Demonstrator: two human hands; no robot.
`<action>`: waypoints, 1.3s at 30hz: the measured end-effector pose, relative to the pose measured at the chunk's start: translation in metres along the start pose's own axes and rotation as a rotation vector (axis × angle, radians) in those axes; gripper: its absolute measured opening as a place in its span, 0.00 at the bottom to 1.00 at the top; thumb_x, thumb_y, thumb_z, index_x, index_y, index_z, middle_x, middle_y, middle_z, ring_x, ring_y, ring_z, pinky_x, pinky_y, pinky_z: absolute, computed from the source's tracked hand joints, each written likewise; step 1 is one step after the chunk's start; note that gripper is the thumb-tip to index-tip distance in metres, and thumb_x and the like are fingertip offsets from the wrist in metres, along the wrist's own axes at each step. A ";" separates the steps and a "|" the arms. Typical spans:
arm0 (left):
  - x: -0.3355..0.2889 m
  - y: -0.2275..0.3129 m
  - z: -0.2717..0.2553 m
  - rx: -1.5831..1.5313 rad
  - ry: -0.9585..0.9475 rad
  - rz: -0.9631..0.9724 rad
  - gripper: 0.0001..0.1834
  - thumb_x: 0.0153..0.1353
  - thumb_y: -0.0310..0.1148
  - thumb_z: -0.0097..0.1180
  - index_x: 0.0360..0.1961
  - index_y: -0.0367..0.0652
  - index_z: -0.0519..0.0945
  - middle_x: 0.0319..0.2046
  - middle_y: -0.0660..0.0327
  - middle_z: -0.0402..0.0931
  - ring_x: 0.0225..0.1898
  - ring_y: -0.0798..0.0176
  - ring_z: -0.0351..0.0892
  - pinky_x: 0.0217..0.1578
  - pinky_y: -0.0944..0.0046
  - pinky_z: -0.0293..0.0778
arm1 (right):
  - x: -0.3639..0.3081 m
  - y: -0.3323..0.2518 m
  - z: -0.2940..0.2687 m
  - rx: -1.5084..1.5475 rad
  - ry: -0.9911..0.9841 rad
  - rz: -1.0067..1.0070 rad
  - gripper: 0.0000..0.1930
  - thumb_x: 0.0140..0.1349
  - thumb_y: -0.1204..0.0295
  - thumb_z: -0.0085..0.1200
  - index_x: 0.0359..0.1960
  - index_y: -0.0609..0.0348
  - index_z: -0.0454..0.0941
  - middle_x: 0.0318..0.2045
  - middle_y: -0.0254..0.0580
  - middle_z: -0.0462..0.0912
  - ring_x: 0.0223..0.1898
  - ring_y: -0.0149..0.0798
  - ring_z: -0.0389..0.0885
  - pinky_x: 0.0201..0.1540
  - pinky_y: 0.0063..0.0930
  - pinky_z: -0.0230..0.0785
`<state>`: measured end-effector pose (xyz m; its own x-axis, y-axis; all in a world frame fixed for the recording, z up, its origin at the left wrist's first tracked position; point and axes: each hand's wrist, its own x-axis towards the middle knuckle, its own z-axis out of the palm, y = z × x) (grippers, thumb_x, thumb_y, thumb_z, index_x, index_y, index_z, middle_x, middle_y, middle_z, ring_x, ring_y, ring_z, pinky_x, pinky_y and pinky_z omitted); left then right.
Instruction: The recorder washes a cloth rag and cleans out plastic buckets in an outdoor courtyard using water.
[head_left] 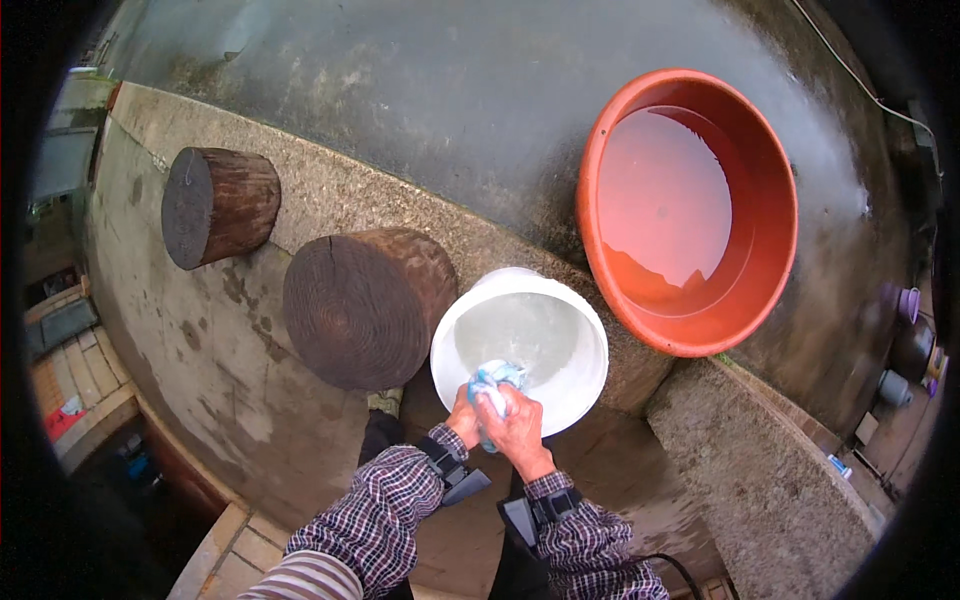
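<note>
Both my hands come together over the near rim of a white bucket [590, 385] holding cloudy water. Bunched between them is a wet light-blue and white cloth [498, 377]. My right hand [518, 430] is closed round the cloth from the right. On the other side my left hand [463, 418] grips it too, its fingers partly covered by the right hand and the cloth. Each wrist has a dark strap over a checked sleeve.
A large orange-red basin [760, 220] with water stands beyond the bucket, to the right. Left of the bucket is a thick log stump [360, 310], with a smaller stump [225, 205] farther left. A concrete ledge [740, 460] rises at the right.
</note>
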<state>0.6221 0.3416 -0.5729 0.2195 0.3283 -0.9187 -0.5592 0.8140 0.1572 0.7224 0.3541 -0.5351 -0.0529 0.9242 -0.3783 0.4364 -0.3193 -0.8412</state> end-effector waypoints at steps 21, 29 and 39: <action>0.000 0.033 0.000 0.251 0.116 0.089 0.37 0.60 0.47 0.44 0.63 0.59 0.36 0.63 0.50 0.29 0.64 0.54 0.31 0.57 0.44 0.40 | 0.070 0.162 0.025 -0.511 -0.221 0.606 0.28 0.46 0.70 0.52 0.52 0.55 0.61 0.45 0.59 0.68 0.43 0.59 0.70 0.46 0.43 0.64; -0.005 0.045 -0.001 0.263 0.170 -0.007 0.43 0.55 0.48 0.50 0.63 0.57 0.36 0.63 0.54 0.30 0.64 0.53 0.35 0.56 0.40 0.40 | 0.001 0.039 -0.010 0.123 -0.161 0.193 0.20 0.41 0.83 0.41 0.40 0.62 0.73 0.31 0.56 0.77 0.37 0.47 0.77 0.39 0.32 0.67; 0.006 0.025 -0.006 0.092 -0.125 -0.136 0.28 0.56 0.38 0.51 0.55 0.43 0.57 0.45 0.59 0.66 0.46 0.63 0.68 0.43 0.62 0.70 | -0.034 -0.058 -0.067 0.341 -0.380 0.232 0.17 0.50 0.76 0.50 0.43 0.67 0.71 0.33 0.48 0.78 0.33 0.35 0.76 0.38 0.26 0.68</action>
<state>0.6048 0.3612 -0.5764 0.3886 0.2648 -0.8826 -0.4436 0.8933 0.0726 0.7592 0.3551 -0.4472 -0.3373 0.7015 -0.6278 0.1631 -0.6132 -0.7729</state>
